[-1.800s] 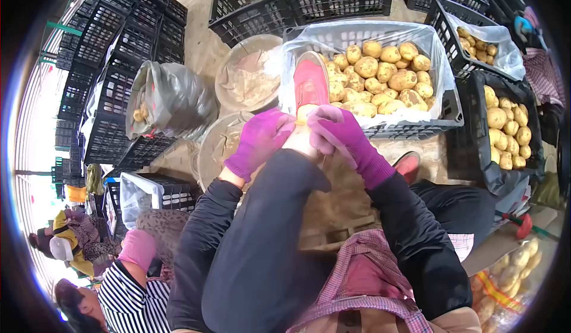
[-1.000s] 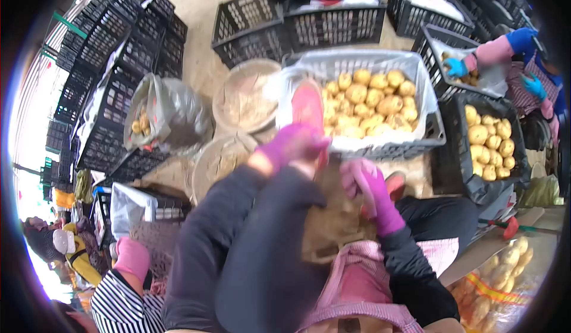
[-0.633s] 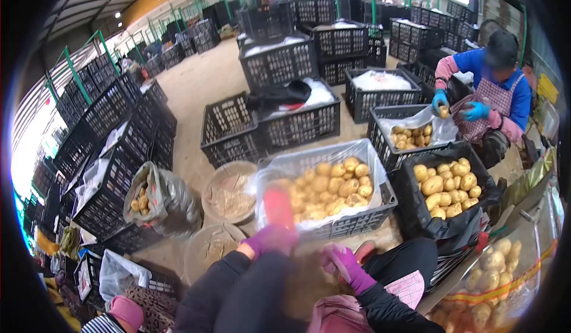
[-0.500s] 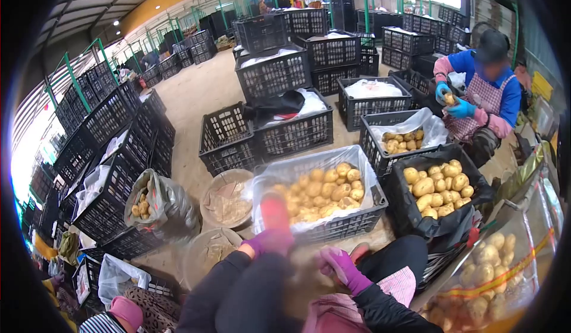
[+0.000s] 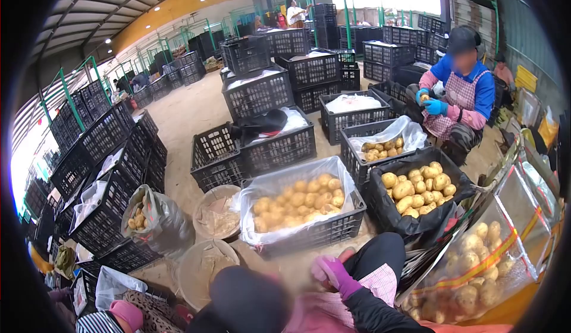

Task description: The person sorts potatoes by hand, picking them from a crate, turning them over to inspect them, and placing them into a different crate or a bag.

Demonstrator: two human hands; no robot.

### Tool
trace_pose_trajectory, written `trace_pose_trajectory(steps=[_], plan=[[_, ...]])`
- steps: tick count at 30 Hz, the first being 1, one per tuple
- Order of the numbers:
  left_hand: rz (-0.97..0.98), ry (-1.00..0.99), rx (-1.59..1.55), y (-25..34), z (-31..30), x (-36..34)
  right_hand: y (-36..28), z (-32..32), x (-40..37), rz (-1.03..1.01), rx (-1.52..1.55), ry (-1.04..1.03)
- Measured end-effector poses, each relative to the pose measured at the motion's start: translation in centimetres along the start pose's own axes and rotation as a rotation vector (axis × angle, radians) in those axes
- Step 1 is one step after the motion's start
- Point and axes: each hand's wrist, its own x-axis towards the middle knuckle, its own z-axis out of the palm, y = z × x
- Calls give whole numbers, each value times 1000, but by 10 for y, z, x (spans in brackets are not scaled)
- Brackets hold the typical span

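My right hand (image 5: 333, 275), in a pink and purple glove, is closed above my lap, near the checked apron (image 5: 382, 282). Whatever it holds, if anything, is hidden. I cannot see my left hand; a blurred dark shape fills the lower middle. In front of me, potatoes (image 5: 297, 200) fill a black crate (image 5: 315, 233) lined with clear plastic. To its right, larger potatoes (image 5: 418, 189) lie in a black-lined crate (image 5: 380, 205). A clear bag of potatoes (image 5: 476, 267) leans at the lower right.
A co-worker (image 5: 455, 89) in blue gloves sits at the right, holding a potato. Two round tubs (image 5: 217, 213) and a sack (image 5: 157, 223) stand on the left. Stacked black crates (image 5: 259, 98) rise behind. Part of another person (image 5: 122, 315) shows at the lower left.
My left hand, over the lined potato crate before, has left the view. My right hand remains closed near my lap. The whole view has shifted slightly.
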Motion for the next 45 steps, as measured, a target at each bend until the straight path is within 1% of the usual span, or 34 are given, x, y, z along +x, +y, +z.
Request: trace_pose_trajectory(steps=[1, 2, 3, 4, 5, 6, 7, 8, 9, 12, 15, 16, 18, 19, 20, 21, 24, 25, 26, 27, 29, 32, 34, 35, 37, 39, 40, 43, 45], plan=[[-36, 14, -15, 6, 1, -3, -11, 18, 22, -89, 225, -341], [-67, 25, -25, 10, 2, -3, -22, 35, 43, -95, 453, -703], [-89, 40, -35, 14, 2, -3, -14, 21, 40, -133, 318, -587], [-111, 51, -43, 18, 3, -2, 7, -10, 19, -92, 33, -265], [-135, 64, -53, 19, 4, -1, 28, -44, -1, 18, -292, 10], [-148, 73, -65, 19, 5, 0, 26, -41, -1, 76, -452, 123], [-159, 82, -76, 19, 7, 3, 23, -33, -10, 134, -531, 232], [-176, 91, -87, 18, 8, 4, 12, -9, -4, 194, -609, 341], [-182, 98, -96, 17, 8, 6, 12, -1, 2, 254, -682, 446], [-193, 117, -127, 14, 10, 12, 31, -39, -12, 480, -418, 417], [-195, 135, -163, 4, 16, 3, 39, -53, -15, 563, -521, 447], [-190, 140, -177, -2, 20, -4, 33, -48, -15, 638, -618, 478], [-178, 157, -212, -4, 26, -17, 15, -10, 10, 532, -1219, 177], [-177, 162, -223, -4, 28, -21, 5, 10, 21, 434, -1511, 68], [-185, 172, -234, -3, 30, -27, -7, 40, 45, 635, -1218, 235], [-201, 182, -246, -1, 32, -33, 5, 20, 34, 409, -1523, 52], [-225, 203, -271, 5, 32, -35, 31, -2, 22, 559, -1097, 389], [-230, 203, -271, 6, 33, -33, 36, -8, 17, 524, -1138, 417], [-237, 209, -270, 6, 33, -31, 34, -11, 6, 560, -1038, 428], [-241, 208, -263, 7, 34, -29, 28, 5, 17, 592, -941, 446], [-247, 192, -255, 3, 37, -23, 22, 12, 18, 627, -849, 461], [-260, 204, -239, 6, 38, -8, 27, 0, 10, 588, -912, 445], [-273, 198, -242, 9, 41, -2, 26, 0, 9, 626, -782, 522], [-279, 199, -244, 9, 42, -2, 25, 2, 10, 672, -618, 599], [-281, 199, -249, 6, 41, -4, 29, 9, 15, 662, -546, 594], [-288, 193, -256, 3, 40, -7, 29, 14, 21, 543, -740, 434], [-293, 190, -261, 3, 40, -7, 27, 18, 27, 648, -673, 479], [-295, 184, -276, -1, 37, -12, 22, 26, 35, 683, -564, 528], [-293, 175, -287, -6, 33, -20, 24, 37, 41, 646, -613, 525]])
